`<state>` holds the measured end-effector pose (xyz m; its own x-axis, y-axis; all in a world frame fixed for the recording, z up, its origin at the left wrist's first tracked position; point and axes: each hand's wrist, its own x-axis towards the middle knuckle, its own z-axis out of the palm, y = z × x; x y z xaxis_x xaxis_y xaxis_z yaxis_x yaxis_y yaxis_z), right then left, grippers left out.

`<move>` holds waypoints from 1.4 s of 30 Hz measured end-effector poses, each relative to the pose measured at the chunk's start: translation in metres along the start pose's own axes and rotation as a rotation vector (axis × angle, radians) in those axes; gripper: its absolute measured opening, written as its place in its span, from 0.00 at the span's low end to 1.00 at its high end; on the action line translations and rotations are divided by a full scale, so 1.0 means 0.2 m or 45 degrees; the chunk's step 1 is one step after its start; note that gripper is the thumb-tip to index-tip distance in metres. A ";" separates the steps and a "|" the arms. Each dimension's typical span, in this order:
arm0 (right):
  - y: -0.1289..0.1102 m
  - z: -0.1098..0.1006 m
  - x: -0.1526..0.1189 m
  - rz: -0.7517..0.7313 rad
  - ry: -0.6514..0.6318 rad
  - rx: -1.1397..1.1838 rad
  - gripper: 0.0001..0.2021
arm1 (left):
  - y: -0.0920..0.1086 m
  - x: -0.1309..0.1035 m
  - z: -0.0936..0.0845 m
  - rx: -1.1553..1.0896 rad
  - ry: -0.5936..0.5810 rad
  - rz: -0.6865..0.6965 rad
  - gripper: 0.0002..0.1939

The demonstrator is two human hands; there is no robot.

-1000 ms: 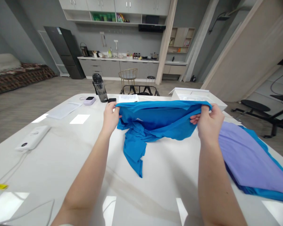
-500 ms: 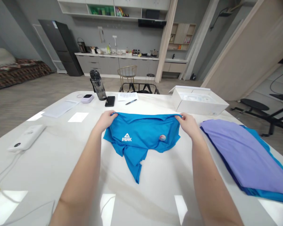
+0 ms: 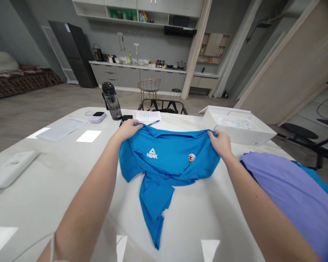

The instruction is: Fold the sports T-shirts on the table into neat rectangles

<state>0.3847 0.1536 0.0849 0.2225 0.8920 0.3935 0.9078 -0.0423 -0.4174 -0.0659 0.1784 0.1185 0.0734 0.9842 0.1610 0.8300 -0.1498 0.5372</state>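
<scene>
A blue shirt with a white PEAK logo and a round badge is stretched between my two hands above the white table. My left hand pinches its upper left corner, and my right hand pinches the upper right one. The collar opening lies along the top edge between them. Below, the fabric is bunched, and a narrow pointed part trails down toward me. Folded purple and blue clothes lie to the right of my right forearm.
The white table bears an open white box at the back right. Behind my left hand are a bottle, a phone, papers and a pen. A white device with a cable lies at left.
Both hands have risen slightly and moved a little farther apart. The shirt is spread wider, its collar opening shows more, and its lower point hangs nearer to me.
</scene>
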 end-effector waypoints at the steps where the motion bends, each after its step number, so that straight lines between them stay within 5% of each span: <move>1: -0.02 0.02 0.07 0.005 -0.004 -0.045 0.22 | 0.01 0.07 0.03 0.067 0.054 -0.058 0.20; 4: -0.07 0.17 0.19 -0.013 -0.054 -0.171 0.23 | 0.03 0.22 0.20 0.286 0.213 -0.209 0.25; 6: -0.10 0.28 0.19 -0.087 -0.062 -0.260 0.25 | 0.03 0.24 0.35 0.417 0.250 -0.161 0.28; 10: -0.15 0.44 0.03 -0.191 -0.079 -0.378 0.23 | 0.02 0.14 0.60 0.509 0.043 0.084 0.24; 13: -0.15 0.47 -0.10 -0.135 -0.220 -0.364 0.23 | -0.02 0.05 0.69 0.480 -0.125 0.162 0.25; 19: -0.02 0.50 -0.18 0.043 -0.533 -0.315 0.34 | -0.11 -0.01 0.72 0.477 -0.245 -0.063 0.38; 24: 0.06 0.52 -0.08 -0.038 -0.615 -0.302 0.33 | -0.12 0.02 0.71 0.493 -0.263 -0.038 0.38; 28: 0.10 0.50 -0.05 -0.095 -0.451 -0.225 0.31 | -0.14 0.05 0.72 0.498 -0.240 -0.001 0.38; 32: 0.21 0.39 -0.07 0.219 -0.166 -0.343 0.33 | -0.14 0.05 0.72 0.502 -0.232 -0.002 0.38; 35: 0.31 0.28 -0.11 0.436 -0.252 -0.370 0.35 | -0.14 0.05 0.72 0.500 -0.244 -0.005 0.38; 39: 0.34 0.18 -0.12 0.419 -0.620 -0.020 0.25 | -0.14 0.05 0.71 0.497 -0.245 -0.007 0.38; 42: 0.27 0.15 -0.12 0.393 -0.546 0.513 0.21 | -0.14 0.05 0.71 0.491 -0.237 -0.007 0.37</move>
<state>0.4187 0.1442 0.0284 0.2142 0.9695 -0.1194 0.6026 -0.2273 -0.7650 -0.0093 0.2049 -0.0123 0.1379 0.9904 -0.0124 0.9740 -0.1333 0.1833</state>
